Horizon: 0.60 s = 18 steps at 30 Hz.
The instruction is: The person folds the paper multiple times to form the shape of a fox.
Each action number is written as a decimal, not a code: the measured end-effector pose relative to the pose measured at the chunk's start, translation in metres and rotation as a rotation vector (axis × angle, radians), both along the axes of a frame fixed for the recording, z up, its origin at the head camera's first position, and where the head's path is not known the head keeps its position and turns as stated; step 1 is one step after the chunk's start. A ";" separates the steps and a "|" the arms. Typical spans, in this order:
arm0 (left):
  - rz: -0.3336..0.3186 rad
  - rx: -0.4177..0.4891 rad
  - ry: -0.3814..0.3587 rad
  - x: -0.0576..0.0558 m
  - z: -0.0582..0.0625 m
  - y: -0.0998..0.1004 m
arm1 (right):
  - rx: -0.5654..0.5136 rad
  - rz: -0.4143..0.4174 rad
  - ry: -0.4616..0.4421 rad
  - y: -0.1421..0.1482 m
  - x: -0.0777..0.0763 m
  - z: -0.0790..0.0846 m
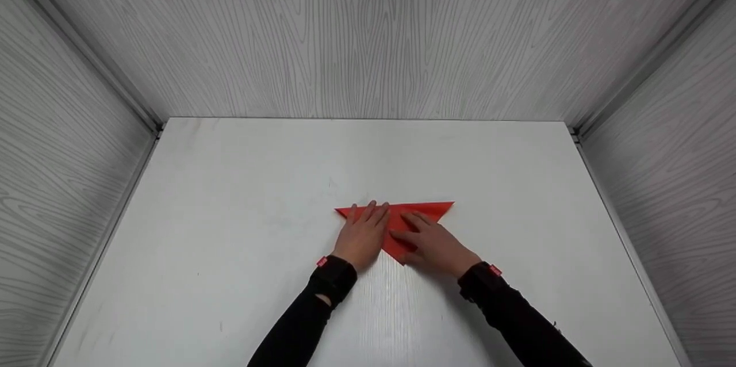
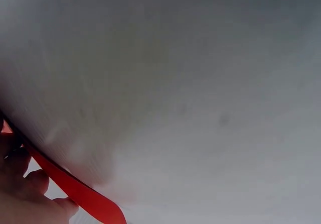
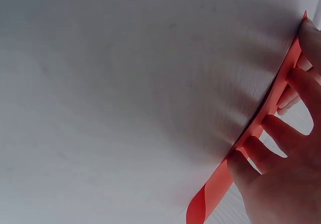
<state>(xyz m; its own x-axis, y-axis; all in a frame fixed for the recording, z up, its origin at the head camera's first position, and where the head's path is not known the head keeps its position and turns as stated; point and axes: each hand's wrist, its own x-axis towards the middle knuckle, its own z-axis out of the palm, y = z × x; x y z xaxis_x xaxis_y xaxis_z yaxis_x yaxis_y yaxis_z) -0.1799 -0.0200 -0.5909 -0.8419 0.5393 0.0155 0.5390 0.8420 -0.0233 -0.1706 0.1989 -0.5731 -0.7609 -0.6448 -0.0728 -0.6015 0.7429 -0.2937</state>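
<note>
A red sheet of paper (image 1: 395,218), folded to a triangle, lies on the white table. Its long edge faces the back wall and one corner points towards the person. My left hand (image 1: 361,240) lies over its left part, fingers extended to the long edge. On the right, my right hand (image 1: 437,245) rests with spread fingers on the paper, thumb near the front corner. In the right wrist view, fingertips touch the paper strip (image 3: 216,186), which curls up at its near end. Part of the left hand (image 2: 30,199) shows beside the paper's edge (image 2: 90,199) in the left wrist view.
The white tabletop (image 1: 230,183) spreads around the paper. Wood-grain panels stand at the back (image 1: 368,39), left (image 1: 57,125) and right (image 1: 667,125). Both forearms wear black sleeves and dark wrist bands.
</note>
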 end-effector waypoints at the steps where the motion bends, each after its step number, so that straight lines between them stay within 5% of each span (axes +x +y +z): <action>1: 0.001 0.003 -0.002 0.000 0.000 0.000 | -0.003 -0.001 -0.003 0.000 0.000 0.000; 11: -0.024 -0.002 -0.018 0.000 -0.001 -0.007 | -0.026 -0.018 -0.047 0.000 0.001 0.002; 18: -0.005 0.072 -0.067 0.000 0.000 -0.016 | -0.025 -0.025 -0.050 0.000 0.002 0.006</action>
<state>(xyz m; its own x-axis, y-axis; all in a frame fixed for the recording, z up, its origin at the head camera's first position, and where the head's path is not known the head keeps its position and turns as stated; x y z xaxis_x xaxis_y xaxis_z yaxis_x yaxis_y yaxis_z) -0.1803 -0.0360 -0.5905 -0.8398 0.5429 -0.0015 0.5413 0.8376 0.0734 -0.1686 0.1992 -0.5670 -0.7723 -0.6281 -0.0952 -0.5673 0.7493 -0.3416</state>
